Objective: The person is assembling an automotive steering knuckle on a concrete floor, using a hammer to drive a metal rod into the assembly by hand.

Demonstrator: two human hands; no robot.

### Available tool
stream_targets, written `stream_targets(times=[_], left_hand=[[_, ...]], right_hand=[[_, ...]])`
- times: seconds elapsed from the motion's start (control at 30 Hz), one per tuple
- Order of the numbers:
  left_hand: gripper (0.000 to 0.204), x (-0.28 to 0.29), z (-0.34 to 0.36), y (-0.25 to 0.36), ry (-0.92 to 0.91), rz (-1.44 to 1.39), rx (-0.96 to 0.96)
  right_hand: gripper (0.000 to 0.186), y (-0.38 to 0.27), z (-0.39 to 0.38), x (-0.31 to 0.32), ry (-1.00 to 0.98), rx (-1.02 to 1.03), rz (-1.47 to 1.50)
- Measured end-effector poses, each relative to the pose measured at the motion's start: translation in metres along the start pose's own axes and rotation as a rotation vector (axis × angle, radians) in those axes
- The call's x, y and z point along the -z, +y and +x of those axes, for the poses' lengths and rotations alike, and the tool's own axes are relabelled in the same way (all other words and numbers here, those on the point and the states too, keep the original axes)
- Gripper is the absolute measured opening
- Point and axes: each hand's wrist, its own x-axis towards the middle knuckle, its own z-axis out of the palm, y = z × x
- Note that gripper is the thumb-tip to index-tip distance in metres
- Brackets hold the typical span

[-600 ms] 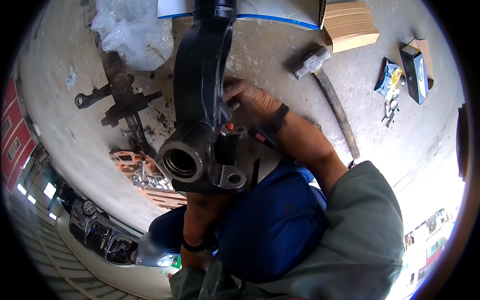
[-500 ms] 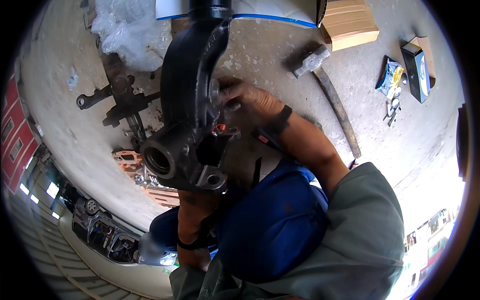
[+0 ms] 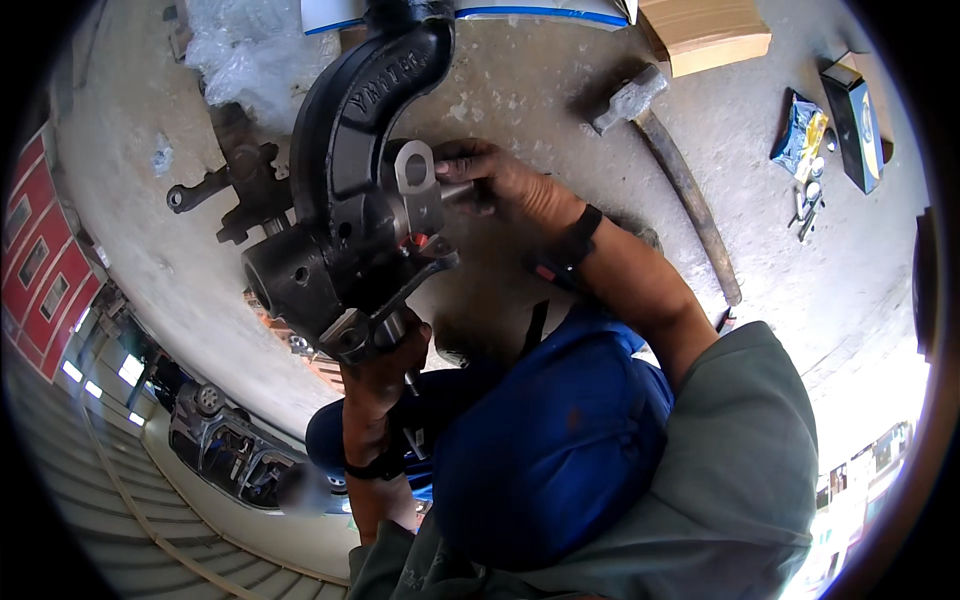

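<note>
A large black cast steering knuckle [image 3: 345, 190] is held up in front of me, its curved arm rising to the top of the view. My left hand [image 3: 385, 365] grips its lower end from beneath. My right hand [image 3: 495, 180] reaches in from the right, its fingers closed on a grey metal pin or tool [image 3: 450, 192] at a bare metal lug [image 3: 415, 170] on the knuckle's side. A dark band sits on my right wrist.
On the concrete floor lie a long-handled sledgehammer [image 3: 665, 150], a cardboard box [image 3: 705, 35], a crumpled plastic sheet [image 3: 245, 50], rusty metal parts [image 3: 235, 190], and a dark blue box with small packets [image 3: 835, 125] at the right. My blue-trousered knees [image 3: 540, 450] are below.
The knuckle has been turned and shifted left, so its round hub bore no longer faces me. My right hand moved up onto the metal lug.
</note>
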Motion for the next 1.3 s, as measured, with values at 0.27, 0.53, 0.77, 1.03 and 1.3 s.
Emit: stream_targets(times=[0.27,0.53,0.77,1.03,1.3], left_hand=[[0.010,-0.009,-0.001,0.010,0.039,-0.088,-0.038],[0.035,-0.006,0.006,0.000,0.044,-0.145,-0.043],[0.009,-0.001,0.010,0.006,0.051,-0.148,0.018],[0.028,0.004,0.011,-0.008,0.035,-0.052,-0.091],[0.010,0.002,0.008,0.005,0.005,-0.121,0.031]], right_hand=[[0.027,0.014,0.003,0.011,-0.012,0.047,0.068],[0.023,0.013,0.008,-0.020,0.208,0.128,0.460],[0.041,0.008,0.010,-0.009,0.086,0.058,0.471],[0.043,-0.005,-0.016,0.005,0.201,0.250,0.078],[0.041,0.007,-0.006,-0.015,0.371,0.183,-0.308]])
